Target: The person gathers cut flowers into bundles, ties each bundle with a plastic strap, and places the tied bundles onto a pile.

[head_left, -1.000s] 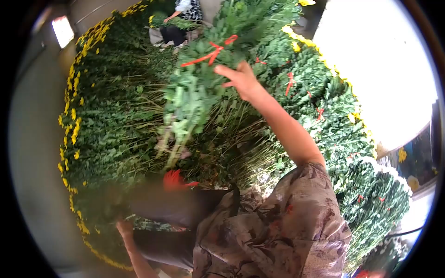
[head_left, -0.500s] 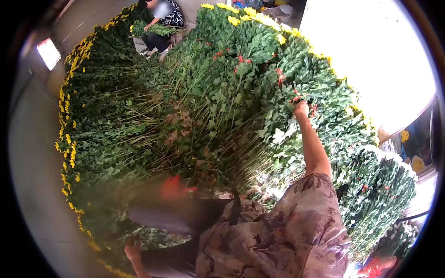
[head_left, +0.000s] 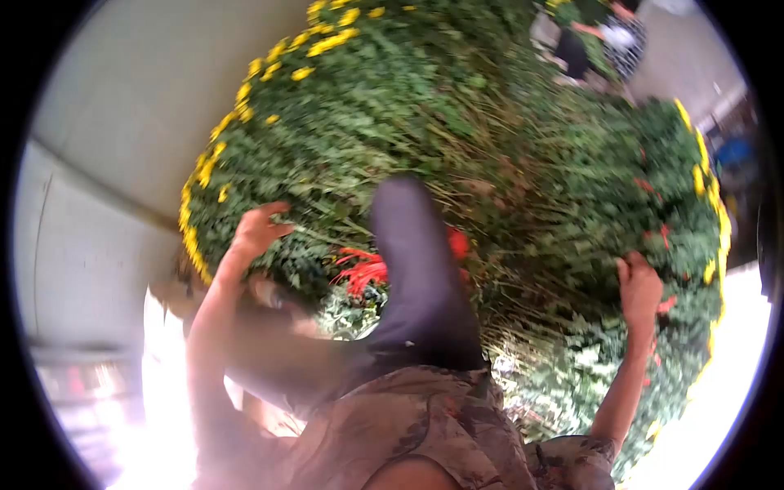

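My left hand reaches over the leaves at the left of the flower pile, fingers apart and holding nothing visible. Long green chrysanthemum stems with yellow flowers at their outer ends lie beneath it. On the right, my right hand is against the leafy bunches, its fingers loosely bent with nothing seen in them. Red ties show on the bunches beside that hand. A tuft of red strips shows by my raised knee.
Another person sits among stems at the top right. A pale wall runs along the left side. My lower leg and foot are blurred at the lower left. Bright light comes in at the lower left and right.
The view has swung left, so the other person now appears at the top right. My left hand has risen from low down to the left flowers. My right hand has left the red-tied bunch.
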Tool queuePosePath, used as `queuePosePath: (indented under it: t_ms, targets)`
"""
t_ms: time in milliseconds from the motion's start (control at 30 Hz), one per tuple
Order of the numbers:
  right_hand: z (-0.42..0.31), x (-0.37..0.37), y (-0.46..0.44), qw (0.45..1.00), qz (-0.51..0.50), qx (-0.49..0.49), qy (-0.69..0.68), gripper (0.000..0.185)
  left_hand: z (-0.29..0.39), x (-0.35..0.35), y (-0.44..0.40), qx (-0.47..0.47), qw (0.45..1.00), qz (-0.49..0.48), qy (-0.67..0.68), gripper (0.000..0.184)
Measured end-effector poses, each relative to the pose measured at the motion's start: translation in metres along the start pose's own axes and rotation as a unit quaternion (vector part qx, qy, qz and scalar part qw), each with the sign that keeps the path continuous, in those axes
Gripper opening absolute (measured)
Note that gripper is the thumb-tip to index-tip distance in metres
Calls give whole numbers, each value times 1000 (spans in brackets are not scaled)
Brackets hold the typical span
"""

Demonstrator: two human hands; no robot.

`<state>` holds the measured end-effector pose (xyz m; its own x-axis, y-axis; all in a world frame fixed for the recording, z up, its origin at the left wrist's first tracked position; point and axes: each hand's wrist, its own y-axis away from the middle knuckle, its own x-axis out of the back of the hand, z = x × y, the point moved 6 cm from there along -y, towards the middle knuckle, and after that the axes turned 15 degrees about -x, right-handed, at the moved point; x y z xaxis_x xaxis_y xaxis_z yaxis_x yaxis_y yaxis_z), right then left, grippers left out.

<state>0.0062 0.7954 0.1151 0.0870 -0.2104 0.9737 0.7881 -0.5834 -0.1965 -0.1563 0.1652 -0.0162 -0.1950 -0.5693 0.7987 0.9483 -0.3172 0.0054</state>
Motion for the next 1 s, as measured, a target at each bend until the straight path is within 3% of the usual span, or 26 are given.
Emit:
queuePosePath:
  t_ms: [33,100,133,167,233,267,300,333,367,433,467,500,600,633,700,800,833,900,933,1000]
  targets:
    - [-65,21,4,989,46,118,-77,15,-1,-7,3,4,1000,-10,21,49]
    - [-177,46,19,926,40,275,-255,14,-25,-34,1,-56,988,-107,-93,50]
    - [-227,46,26,917,-34,299,-261,14,-39,-45,7,-137,988,-57,-38,50]
    - [-271,43,35,906,-109,318,-259,15,-17,-31,16,-167,984,-14,-66,41]
    - [-356,26,57,857,-161,431,-232,17,-16,-25,21,17,986,-152,-69,42]
    - [-398,7,68,835,-213,462,-211,20,-40,-33,27,38,988,-142,-53,42]
    - [-437,-16,80,810,-262,489,-190,23,-60,-47,31,-7,984,-160,-74,44]
    - [-473,-46,90,786,-323,495,-184,27,-72,-56,33,-54,978,-177,-96,45]
    - [-508,-81,100,760,-380,497,-175,31,-62,-48,31,-31,987,-150,-54,47]
    - [-571,-154,117,756,-396,496,-160,43,-43,-45,18,25,975,-213,-55,38]
    - [-599,-184,128,762,-391,494,-152,50,-35,-45,15,-33,982,-177,-52,38]
    - [-623,-209,143,768,-383,492,-148,57,-24,-41,15,-78,992,-90,-42,19]
    - [-658,-252,206,754,-431,448,-213,68,-16,-49,17,-130,981,-81,-119,17]
    - [-664,-265,227,781,-297,526,-161,59,-9,-33,20,-96,986,-132,-30,17]
    - [-671,-276,240,807,-277,447,-271,44,-13,-12,28,-79,989,-109,-55,16]
    - [-669,-236,223,764,-224,384,-467,26,-21,12,40,-49,994,-82,-50,16]
    - [-671,-225,215,765,-210,406,-454,26,-26,16,45,-38,996,-79,-29,18]
    - [-678,-199,200,798,-316,335,-389,29,-30,15,54,-44,997,-64,-27,21]
    - [-686,-197,192,791,-291,350,-409,31,-30,12,58,-55,998,-28,-16,22]
    - [-709,-205,179,771,-206,429,-423,37,-29,-1,62,-48,997,-61,-6,23]
